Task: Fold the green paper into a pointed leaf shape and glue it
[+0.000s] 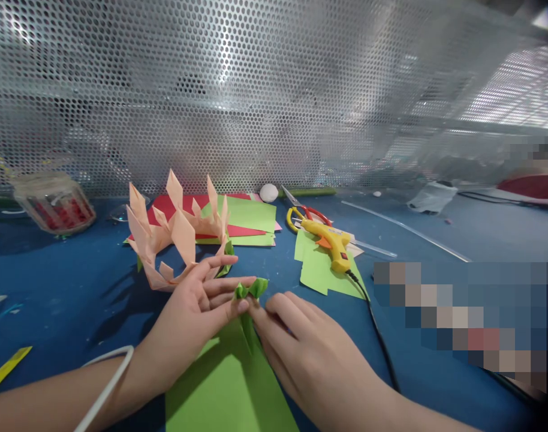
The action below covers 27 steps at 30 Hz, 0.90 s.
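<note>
A small green folded paper piece (258, 288), with curled leaf-like ends and a strip hanging below, is pinched between my two hands. My left hand (188, 309) grips it with the thumb against a fingertip, its index finger stretched out above. From the other side, my right hand (307, 345) holds it between thumb and curled fingers. Beneath both lies a large green paper sheet (224, 390). Just beyond my left hand stands a peach paper ring with pointed folded petals (183, 234); the left fingers overlap its near edge in view, and I cannot tell whether they touch.
Behind the petals lie red (202, 201) and green sheets (256, 213). A yellow glue gun (330, 240) with black cord rests on green scraps beside scissors (316, 215). A glass jar (56, 204) stands left, clear glue sticks (404, 227) right. A perforated metal panel (256, 108) closes the back.
</note>
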Tool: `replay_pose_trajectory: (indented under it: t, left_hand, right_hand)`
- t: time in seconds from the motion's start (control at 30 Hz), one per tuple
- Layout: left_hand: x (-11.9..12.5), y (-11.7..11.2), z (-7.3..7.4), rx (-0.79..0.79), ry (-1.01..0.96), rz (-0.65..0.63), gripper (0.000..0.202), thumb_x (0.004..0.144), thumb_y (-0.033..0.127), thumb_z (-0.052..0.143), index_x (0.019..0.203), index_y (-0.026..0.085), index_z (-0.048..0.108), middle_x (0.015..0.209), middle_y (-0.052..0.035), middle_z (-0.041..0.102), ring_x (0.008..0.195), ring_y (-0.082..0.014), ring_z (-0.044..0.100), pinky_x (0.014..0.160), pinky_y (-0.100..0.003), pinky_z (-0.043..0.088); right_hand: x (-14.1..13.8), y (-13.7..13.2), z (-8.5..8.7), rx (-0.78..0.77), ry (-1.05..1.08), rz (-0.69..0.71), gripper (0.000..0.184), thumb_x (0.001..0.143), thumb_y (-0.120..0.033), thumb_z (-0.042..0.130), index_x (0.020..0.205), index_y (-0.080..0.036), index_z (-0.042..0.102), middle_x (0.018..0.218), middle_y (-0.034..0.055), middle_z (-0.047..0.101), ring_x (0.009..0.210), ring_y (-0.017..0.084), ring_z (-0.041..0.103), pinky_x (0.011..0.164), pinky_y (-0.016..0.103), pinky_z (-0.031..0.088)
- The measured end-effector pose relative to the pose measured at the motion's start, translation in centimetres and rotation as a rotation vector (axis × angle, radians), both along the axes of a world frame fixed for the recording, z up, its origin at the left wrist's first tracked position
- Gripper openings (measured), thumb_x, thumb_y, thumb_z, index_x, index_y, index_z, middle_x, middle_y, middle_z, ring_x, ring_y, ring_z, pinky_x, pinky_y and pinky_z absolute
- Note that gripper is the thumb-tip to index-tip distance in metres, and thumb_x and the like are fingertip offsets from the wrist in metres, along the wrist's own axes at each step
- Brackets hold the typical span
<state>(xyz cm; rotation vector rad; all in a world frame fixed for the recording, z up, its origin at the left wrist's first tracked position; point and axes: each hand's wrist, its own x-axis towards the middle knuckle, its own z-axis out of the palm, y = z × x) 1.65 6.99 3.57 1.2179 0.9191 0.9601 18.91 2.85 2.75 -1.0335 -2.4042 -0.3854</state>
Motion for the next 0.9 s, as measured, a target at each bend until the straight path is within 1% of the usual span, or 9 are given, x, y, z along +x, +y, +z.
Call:
replay_pose_trajectory:
  t: [0.13,0.2,0.3,0.4,0.47,0.53,0.7,0.8,0.9]
  left_hand:
    - [0.0,-0.1,0.3,0.009,0.020,0.005,0.048,0.076,0.025,0.071,0.117,0.019,0.046,0.089,-0.0026,0.075,0.083,-0.0164,0.071,0.071,-0.023,0.055]
    - [0.1,-0.2,0.4,0.025,0.020,0.010,0.046,0.077,0.025,0.070,0.116,0.019,0.046,0.087,-0.0015,0.074,0.080,-0.0153,0.070,0.071,-0.022,0.055]
    - [0.1,-0.2,0.4,0.053,0.012,0.027,0.044,0.077,0.021,0.068,0.115,0.019,0.046,0.084,0.0006,0.072,0.083,-0.0128,0.069,0.075,-0.020,0.052]
    - [0.2,-0.3,0.2,0.071,-0.002,0.035,0.049,0.076,0.017,0.068,0.118,0.020,0.042,0.083,0.0016,0.071,0.082,-0.0119,0.069,0.074,-0.019,0.052]
    - [0.2,-0.5,0.0,0.090,-0.014,0.035,0.054,0.075,0.017,0.068,0.120,0.021,0.038,0.085,0.0015,0.070,0.084,-0.0130,0.069,0.075,-0.021,0.053]
    - [0.2,-0.6,-0.2,0.121,-0.021,0.034,0.057,0.074,0.016,0.067,0.121,0.023,0.037,0.088,0.0015,0.069,0.087,-0.0137,0.068,0.076,-0.022,0.053]
    - [0.2,-0.8,-0.6,0.185,0.000,0.021,0.053,0.071,0.009,0.065,0.117,0.025,0.042,0.085,0.0048,0.063,0.084,-0.0105,0.062,0.070,-0.017,0.050]
    - [0.2,-0.8,-0.5,0.193,0.033,-0.005,0.052,0.070,0.006,0.063,0.115,0.025,0.045,0.083,0.0053,0.061,0.079,-0.0090,0.060,0.066,-0.016,0.047]
    - [0.1,-0.9,-0.2,0.191,0.064,-0.026,0.048,0.070,0.008,0.064,0.112,0.024,0.047,0.082,0.0048,0.061,0.082,-0.0101,0.059,0.066,-0.016,0.046]
  right_hand:
    - [0.3,0.0,0.2,-0.080,0.120,0.094,0.030,0.092,-0.006,0.039,0.113,0.000,0.061,0.081,0.0127,0.066,0.068,0.021,0.062,0.062,0.032,0.058]
    - [0.3,0.0,0.2,-0.117,0.245,0.133,0.030,0.095,-0.007,0.038,0.117,-0.003,0.058,0.088,0.0142,0.068,0.075,0.021,0.064,0.068,0.030,0.058]
    - [0.3,0.0,0.2,-0.202,0.472,0.147,0.024,0.091,-0.005,0.044,0.108,-0.015,0.057,0.088,0.0060,0.068,0.074,0.014,0.064,0.067,0.022,0.054]
    - [0.3,0.3,0.4,-0.391,0.627,0.046,0.012,0.088,-0.010,0.049,0.087,-0.022,0.049,0.074,-0.0026,0.060,0.063,0.010,0.056,0.059,0.018,0.048]
    - [0.4,0.6,0.6,-0.536,0.632,-0.017,0.013,0.090,-0.017,0.049,0.079,-0.023,0.044,0.067,-0.0051,0.052,0.057,0.010,0.049,0.053,0.019,0.042]
    - [0.5,0.8,0.7,-0.626,0.599,-0.020,0.018,0.094,-0.022,0.045,0.076,-0.023,0.042,0.062,-0.0063,0.046,0.053,0.010,0.043,0.050,0.020,0.037]
    - [0.6,0.9,0.7,-0.696,0.510,0.075,0.017,0.094,-0.021,0.043,0.076,-0.023,0.042,0.063,-0.0061,0.045,0.053,0.011,0.039,0.051,0.020,0.035]
    - [0.5,0.8,0.6,-0.718,0.474,0.117,0.014,0.094,-0.020,0.042,0.080,-0.023,0.043,0.068,-0.0047,0.047,0.056,0.011,0.041,0.054,0.021,0.036]
    - [0.5,1.0,0.6,-0.719,0.458,0.125,0.015,0.094,-0.019,0.041,0.079,-0.023,0.041,0.070,-0.0041,0.046,0.057,0.012,0.041,0.055,0.022,0.036]
